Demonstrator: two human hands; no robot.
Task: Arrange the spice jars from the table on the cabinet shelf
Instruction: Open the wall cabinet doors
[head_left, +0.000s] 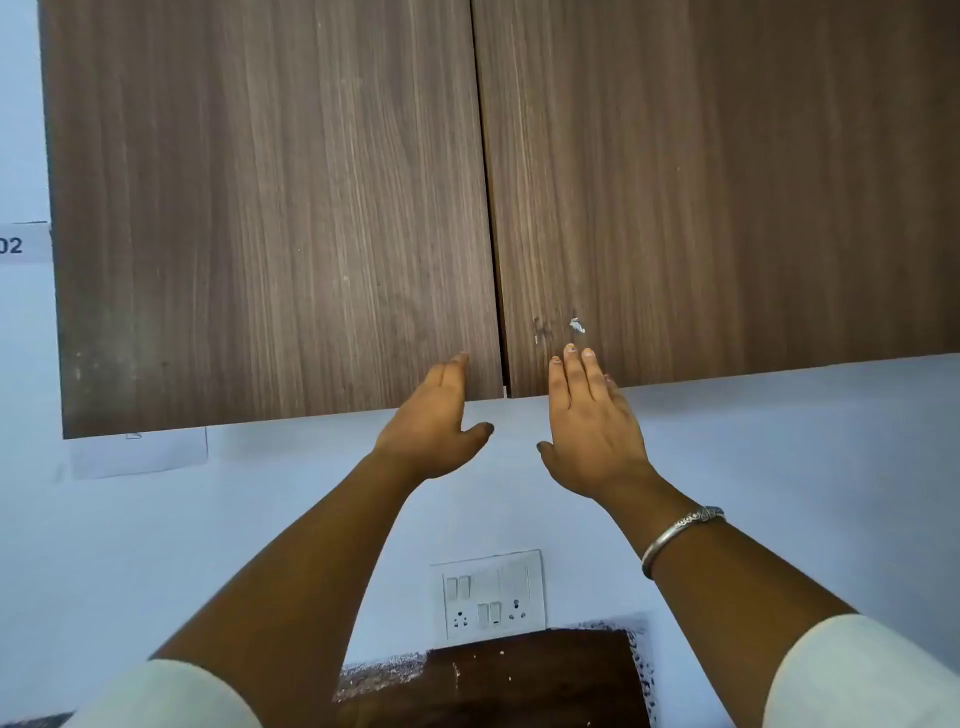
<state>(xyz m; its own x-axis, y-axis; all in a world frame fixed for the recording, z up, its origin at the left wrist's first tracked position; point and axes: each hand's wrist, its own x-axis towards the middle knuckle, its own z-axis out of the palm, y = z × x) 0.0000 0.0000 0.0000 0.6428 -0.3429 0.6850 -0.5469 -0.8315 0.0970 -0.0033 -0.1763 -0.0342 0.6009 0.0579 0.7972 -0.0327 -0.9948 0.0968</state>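
Head view: my left hand (434, 421) and right hand (592, 426), fingers spread and grasping nothing, reach to the lower edge of the closed cabinet doors (270, 208). The shelf is hidden behind them. No spice jar shows; the table (519, 680) is cut off below.

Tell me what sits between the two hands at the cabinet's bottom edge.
In the head view, between the left hand and right hand runs the dark vertical seam where the two closed cabinet doors meet, with bare wall below it. No jar is there.
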